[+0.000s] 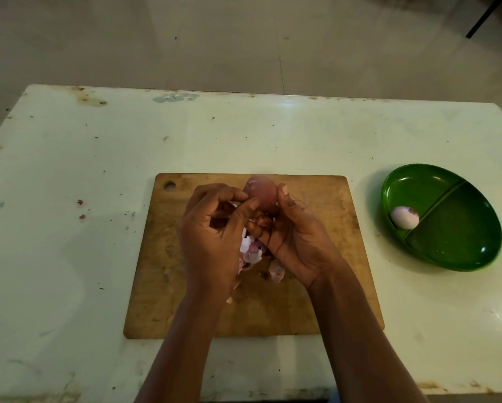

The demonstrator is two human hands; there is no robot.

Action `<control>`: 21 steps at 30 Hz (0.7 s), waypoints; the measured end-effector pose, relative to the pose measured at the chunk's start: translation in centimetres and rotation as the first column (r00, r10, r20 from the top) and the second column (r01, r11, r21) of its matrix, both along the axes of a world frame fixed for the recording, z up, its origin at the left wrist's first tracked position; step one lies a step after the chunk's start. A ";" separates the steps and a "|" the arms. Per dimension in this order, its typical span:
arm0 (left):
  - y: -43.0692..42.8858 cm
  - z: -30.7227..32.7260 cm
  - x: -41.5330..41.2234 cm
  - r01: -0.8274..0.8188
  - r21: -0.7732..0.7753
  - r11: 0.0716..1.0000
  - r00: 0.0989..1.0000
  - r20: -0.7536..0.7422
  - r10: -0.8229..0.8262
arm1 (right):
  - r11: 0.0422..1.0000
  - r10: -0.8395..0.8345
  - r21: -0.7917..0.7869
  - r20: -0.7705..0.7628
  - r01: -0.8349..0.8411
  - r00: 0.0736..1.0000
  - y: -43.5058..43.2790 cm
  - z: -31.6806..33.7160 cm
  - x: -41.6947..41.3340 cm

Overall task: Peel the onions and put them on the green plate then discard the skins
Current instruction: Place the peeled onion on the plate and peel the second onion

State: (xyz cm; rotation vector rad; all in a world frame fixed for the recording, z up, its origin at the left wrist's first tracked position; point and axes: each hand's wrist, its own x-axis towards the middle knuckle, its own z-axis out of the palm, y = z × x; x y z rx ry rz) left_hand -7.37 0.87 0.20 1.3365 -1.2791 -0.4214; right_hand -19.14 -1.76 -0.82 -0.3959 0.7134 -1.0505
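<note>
The onion (260,193) you are peeling sits at your fingertips, raised over the far half of the wooden cutting board (316,228). Its brownish outer skin still covers the part that shows. Its long axis seems to run away from you, with the rounded end pointing at the board's far edge and the near end hidden between your fingers.

Your right hand (299,242) cradles it from below and from the right, fingers curled under and the thumb upright against its right side. Your left hand (212,234) comes in from the other side, thumb and forefinger pinching at the onion's left flank, probably on an edge of skin. So the right hand carries it and the left strips it; the pull likely runs back toward you along that axis.

Pale pink skins (251,251) lie under your palms; whether any are held is unclear. Well to the right on the tabletop (98,170), the divided green plate (453,234) holds one peeled onion (405,217) in its left section.
</note>
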 end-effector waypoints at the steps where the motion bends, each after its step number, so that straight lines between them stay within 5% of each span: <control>1: 0.0 0.0 0.0 0.001 0.006 1.000 1.000 -0.006 -0.001 | 1.000 -0.003 -0.003 0.005 0.003 1.000 0.0 -0.1 0.0; 11: -0.1 -0.3 -0.1 0.038 0.064 0.997 0.999 -0.035 -0.036 | 0.996 0.001 -0.091 0.224 0.020 0.975 -0.2 -0.5 -0.4; 21: -0.2 -0.6 -0.1 0.135 0.029 0.990 0.990 0.025 -0.136 | 0.997 -0.068 -0.015 0.194 0.073 0.979 -0.1 -0.1 -0.5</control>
